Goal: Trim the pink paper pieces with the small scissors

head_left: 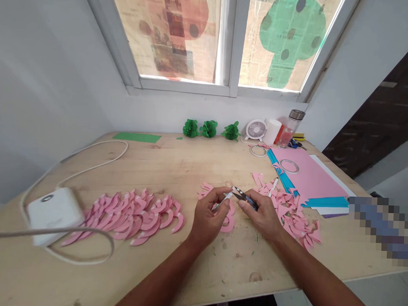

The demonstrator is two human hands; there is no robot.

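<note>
Bare hands [206, 215], bare slim forearms [163, 273]

Wooden table [177, 165] — pink paper curves [123, 216], pink scraps [290, 214], green paper [137, 137], white fan [256, 129]

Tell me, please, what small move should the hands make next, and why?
Probably close the scissors gently on the white piece: the left hand grips it, and the right hand holds the scissors with the blade tips close to it.
</note>
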